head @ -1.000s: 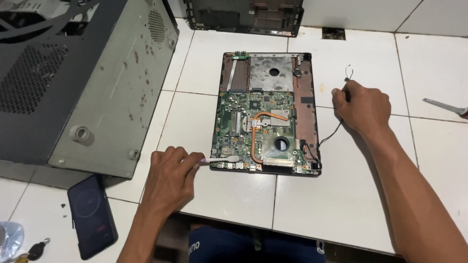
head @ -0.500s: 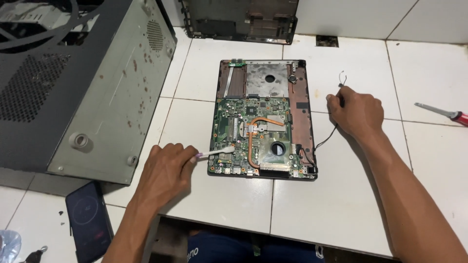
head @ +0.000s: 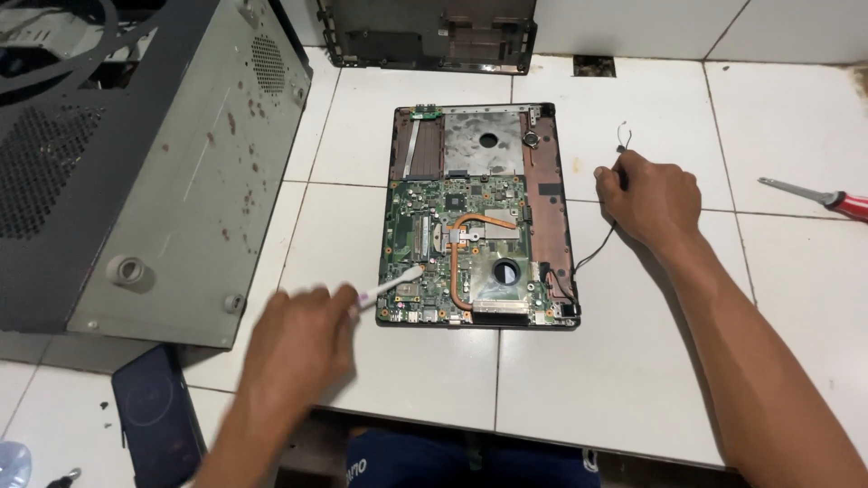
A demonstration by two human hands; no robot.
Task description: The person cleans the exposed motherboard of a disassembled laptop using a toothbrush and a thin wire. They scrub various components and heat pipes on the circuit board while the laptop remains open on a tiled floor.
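An opened laptop base [head: 548, 194] lies on the white tiled surface, its green motherboard [head: 457, 248] with a copper heat pipe exposed. My left hand [head: 298, 348] sits at the laptop's lower left and grips a white toothbrush [head: 391, 286] whose head touches the board's left edge. The hand is blurred. My right hand [head: 646, 199] rests to the right of the laptop, closed on a thin black cable [head: 589, 255] that runs down to the laptop's lower right corner.
A grey desktop computer case [head: 172, 172] lies at the left. A dark laptop shell [head: 425, 36] stands at the back. A red-handled screwdriver [head: 818, 197] lies at the right edge. A black phone [head: 158, 420] rests at the lower left.
My left hand has stayed at the laptop's lower left with the toothbrush on the board's edge, and is now motion-blurred. My right hand has kept its grip on the cable.
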